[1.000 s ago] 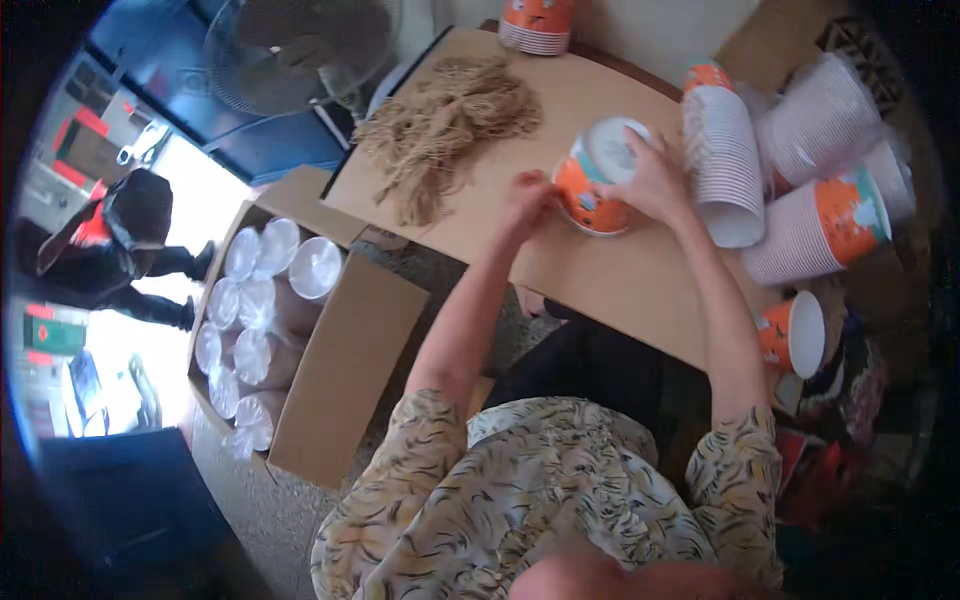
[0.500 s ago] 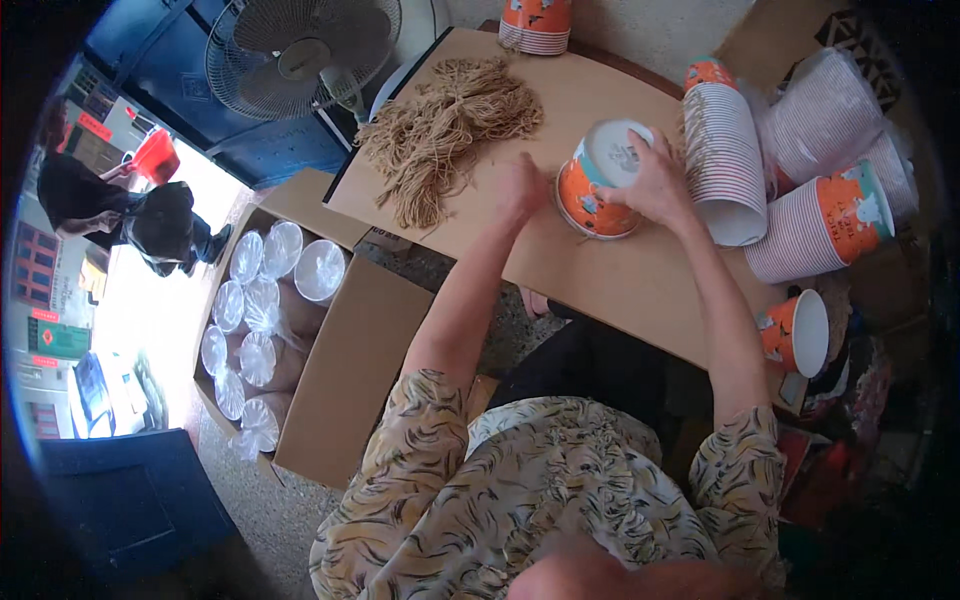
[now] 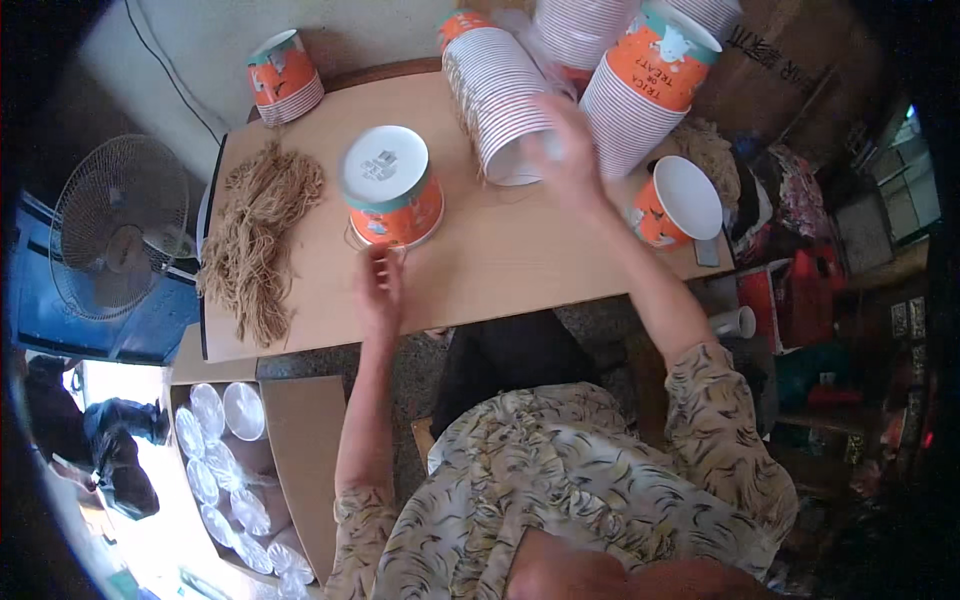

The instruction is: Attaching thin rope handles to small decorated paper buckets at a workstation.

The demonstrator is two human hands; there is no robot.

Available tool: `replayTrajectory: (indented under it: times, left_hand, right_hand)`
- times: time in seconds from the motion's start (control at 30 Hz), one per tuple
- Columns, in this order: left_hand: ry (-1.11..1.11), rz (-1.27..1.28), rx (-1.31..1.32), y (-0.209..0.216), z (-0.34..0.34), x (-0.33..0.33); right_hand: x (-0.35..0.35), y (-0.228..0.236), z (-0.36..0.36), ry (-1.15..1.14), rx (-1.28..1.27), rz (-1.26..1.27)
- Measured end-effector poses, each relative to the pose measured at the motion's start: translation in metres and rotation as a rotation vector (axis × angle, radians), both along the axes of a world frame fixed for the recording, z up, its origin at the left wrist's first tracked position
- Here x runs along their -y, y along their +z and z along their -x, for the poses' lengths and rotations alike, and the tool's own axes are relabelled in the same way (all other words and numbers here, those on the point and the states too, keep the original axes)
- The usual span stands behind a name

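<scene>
An orange paper bucket with a teal band stands upside down on the table, its white base on top. Thin cord shows by its lower edge. Just in front of the bucket is my left hand, fingers loosely bent and a little apart, with nothing visible in them. My right hand is raised at the open end of a lying stack of nested paper buckets. Motion smears its fingers, so their grip does not show. A single orange bucket lies tilted at the table's right end.
A heap of tan twine covers the table's left side. Further bucket stacks stand at the back right, and a small one at the back left. On the floor is an open carton of plastic-wrapped stacks. A fan stands left.
My right hand has let go of the upside-down bucket and moved right to the lying stack. My left hand has come nearer the bucket's front. The view has turned right.
</scene>
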State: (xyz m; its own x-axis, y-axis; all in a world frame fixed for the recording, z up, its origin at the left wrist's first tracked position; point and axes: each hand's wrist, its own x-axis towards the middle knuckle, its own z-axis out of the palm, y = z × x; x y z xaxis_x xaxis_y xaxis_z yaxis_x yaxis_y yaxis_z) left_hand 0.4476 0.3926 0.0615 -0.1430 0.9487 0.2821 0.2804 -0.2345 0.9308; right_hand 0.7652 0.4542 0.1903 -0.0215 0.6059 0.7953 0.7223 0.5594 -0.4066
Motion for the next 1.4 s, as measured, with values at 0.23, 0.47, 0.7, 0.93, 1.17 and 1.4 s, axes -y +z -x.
replayTrajectory:
  times: [0.23, 0.47, 0.7, 0.93, 1.17, 1.4]
  left_hand:
    - [-0.133, -0.405, -0.114, 0.067, -0.118, -0.044]
    - [-0.049, -0.367, -0.191, 0.049, -0.153, -0.093]
    - [0.014, -0.335, -0.319, 0.052, -0.165, -0.095]
    - [-0.065, -0.300, -0.304, 0.056, -0.164, -0.074]
    - [-0.167, -0.132, -0.254, 0.053, -0.151, -0.016]
    - [-0.207, -0.349, -0.289, 0.092, -0.102, 0.037]
  right_hand:
    - [-0.010, -0.008, -0.068, -0.177, 0.103, 0.117]
    - [-0.015, -0.031, -0.061, -0.196, 0.043, 0.136]
    - [-0.017, -0.040, -0.074, -0.192, 0.107, 0.104]
    - [0.006, -0.037, -0.081, -0.121, 0.069, 0.201]
    - [0.090, 0.007, -0.067, -0.037, -0.026, 0.568]
    - [0.113, 0.087, -0.081, 0.617, -0.459, 0.933]
